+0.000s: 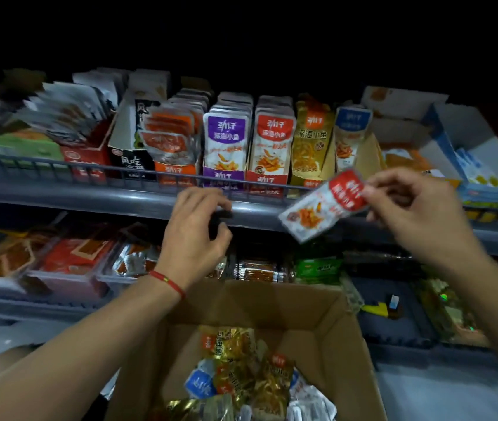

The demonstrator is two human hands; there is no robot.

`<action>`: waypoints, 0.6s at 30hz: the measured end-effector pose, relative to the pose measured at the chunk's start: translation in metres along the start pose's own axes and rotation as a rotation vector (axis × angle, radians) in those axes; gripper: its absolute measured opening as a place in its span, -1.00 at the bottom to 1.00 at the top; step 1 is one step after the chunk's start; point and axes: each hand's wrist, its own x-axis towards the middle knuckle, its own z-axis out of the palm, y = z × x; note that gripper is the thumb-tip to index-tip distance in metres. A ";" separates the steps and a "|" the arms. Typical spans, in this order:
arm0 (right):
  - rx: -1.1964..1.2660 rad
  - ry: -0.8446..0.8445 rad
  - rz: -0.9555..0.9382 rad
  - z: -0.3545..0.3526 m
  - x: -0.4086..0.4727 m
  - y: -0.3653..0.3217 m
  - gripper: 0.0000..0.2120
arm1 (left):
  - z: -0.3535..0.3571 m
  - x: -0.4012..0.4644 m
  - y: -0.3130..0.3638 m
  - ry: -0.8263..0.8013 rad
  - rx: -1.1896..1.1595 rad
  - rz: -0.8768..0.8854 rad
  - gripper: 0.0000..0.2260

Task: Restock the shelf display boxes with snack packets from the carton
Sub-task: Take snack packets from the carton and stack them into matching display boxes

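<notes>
Shop aisle, shelves (138, 199) of boxed snack packets (225, 141)

Brown corrugated cardboard carton (326, 326), matt. Snack packets: glossy plastic film on the red-and-white packet (323, 205); shiny, crinkled gold foil on the loose packets (235, 344). Printed card display boxes (267, 177). Smooth grey shelf edge (89, 197). Red cord bracelet (167, 282).

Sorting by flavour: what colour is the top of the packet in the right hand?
Red, over a white body; packet, head view.

Right hand (417, 214) pinches a red packet (323, 205) above the carton (341, 338); left hand (196, 229) empty.
</notes>
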 end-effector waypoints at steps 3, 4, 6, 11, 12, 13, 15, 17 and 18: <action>-0.145 0.062 -0.161 -0.005 0.041 -0.021 -0.93 | -0.002 0.007 -0.009 0.022 0.069 0.043 -0.70; -0.203 0.086 -0.209 -0.005 0.053 -0.030 -0.89 | -0.004 0.010 -0.011 0.015 0.067 0.040 -0.67; -0.318 0.118 -0.277 -0.002 0.076 -0.049 -0.82 | -0.007 0.013 -0.013 -0.005 0.053 0.022 -0.63; -0.519 0.079 -0.407 0.021 0.108 -0.077 -0.75 | -0.008 0.014 -0.011 0.008 -0.011 0.015 -0.63; -0.550 0.060 -0.429 0.027 0.111 -0.079 -0.75 | -0.008 0.014 -0.010 0.016 -0.019 0.021 -0.63; -0.577 0.043 -0.451 0.032 0.115 -0.080 -0.75 | -0.009 0.014 -0.009 0.023 -0.026 0.025 -0.62; -0.632 0.009 -0.479 0.042 0.121 -0.081 -0.76 | -0.010 0.013 -0.008 0.035 -0.045 0.024 -0.61; -0.685 -0.034 -0.486 0.052 0.125 -0.081 -0.77 | -0.011 0.013 -0.007 0.045 -0.062 0.017 -0.59; -0.708 -0.055 -0.489 0.056 0.127 -0.079 -0.78 | -0.012 0.013 -0.006 0.049 -0.068 0.012 -0.59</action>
